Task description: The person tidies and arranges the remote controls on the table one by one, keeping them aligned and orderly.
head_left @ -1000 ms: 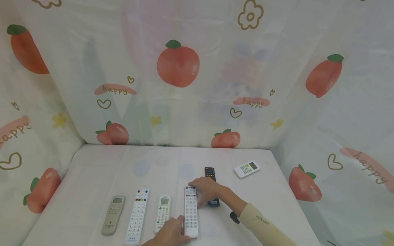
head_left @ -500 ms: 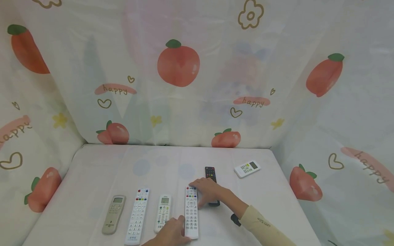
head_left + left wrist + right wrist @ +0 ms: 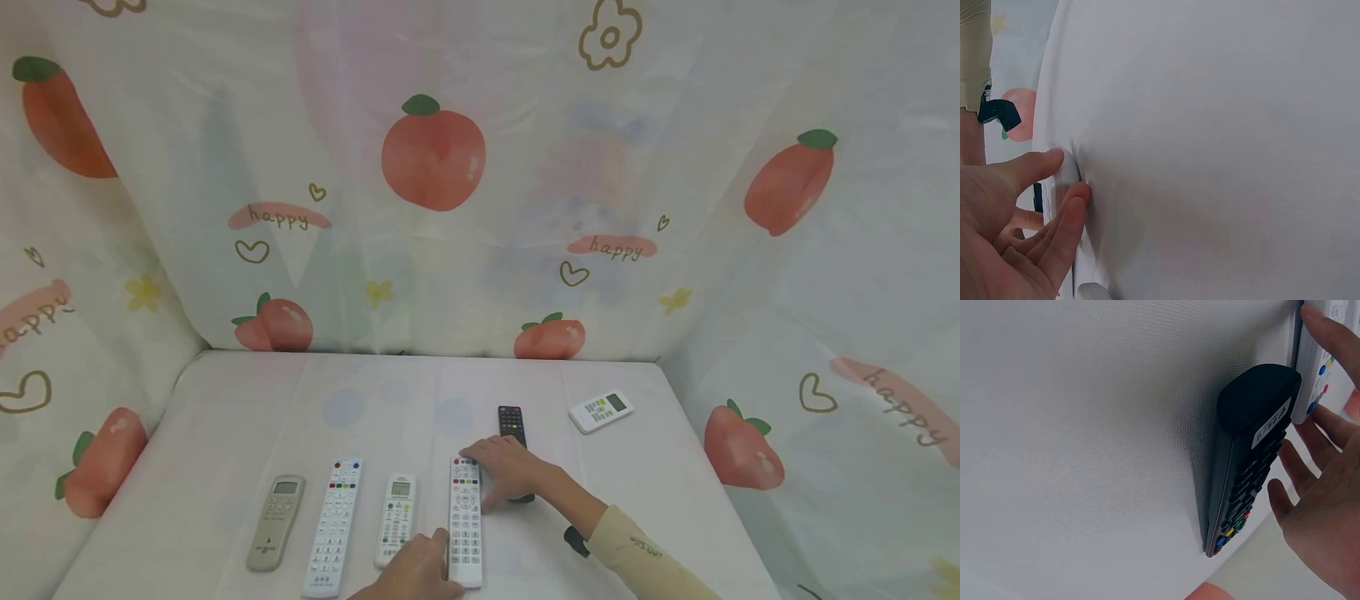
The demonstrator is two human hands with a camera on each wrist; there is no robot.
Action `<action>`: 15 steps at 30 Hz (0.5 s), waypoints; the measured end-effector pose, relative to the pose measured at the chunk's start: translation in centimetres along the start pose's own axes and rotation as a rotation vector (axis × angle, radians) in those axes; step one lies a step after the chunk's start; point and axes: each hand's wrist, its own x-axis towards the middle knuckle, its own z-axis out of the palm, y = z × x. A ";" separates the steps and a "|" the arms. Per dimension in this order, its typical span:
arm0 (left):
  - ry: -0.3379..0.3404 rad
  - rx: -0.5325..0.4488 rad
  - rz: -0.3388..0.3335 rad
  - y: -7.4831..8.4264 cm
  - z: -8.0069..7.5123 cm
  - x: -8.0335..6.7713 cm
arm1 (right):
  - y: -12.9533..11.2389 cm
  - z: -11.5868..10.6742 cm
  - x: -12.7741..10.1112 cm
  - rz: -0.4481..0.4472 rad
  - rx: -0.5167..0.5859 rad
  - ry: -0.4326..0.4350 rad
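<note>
The cloth-covered table [image 3: 225,433] was smooth, white and faintly woven. On it, under both sets of fingers, lay the long white remote [image 3: 465,521]: a slim, rigid plastic bar with rows of small rubbery buttons. It looked light and stiff, slick along its sides, and best taken across its narrow edges near the ends. The right hand [image 3: 506,471] lay with fingers nearly straight, tips touching its far end, gripping nothing. The left hand [image 3: 416,571] had thumb and forefinger loosely parted against its near end, not closed round it. A matte black remote [image 3: 1247,456], blunt-ended, lay just beneath the right palm.
</note>
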 end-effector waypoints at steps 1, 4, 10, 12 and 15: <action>0.002 0.002 0.000 0.0 -0.1 0.0 | 0.0 0.0 0.0 0.000 -0.001 0.003; 0.008 -0.003 0.002 0.1 -0.3 -0.2 | -0.1 0.1 -0.1 0.000 0.001 0.008; 0.017 0.004 -0.009 0.2 -0.5 -0.3 | -0.2 0.1 -0.4 0.000 0.016 0.017; 0.023 0.015 -0.014 0.3 -0.6 -0.3 | -0.2 0.2 -0.4 0.000 0.019 0.018; 0.031 0.025 -0.007 0.3 -0.9 -0.4 | -0.2 0.3 -0.4 0.001 0.022 0.020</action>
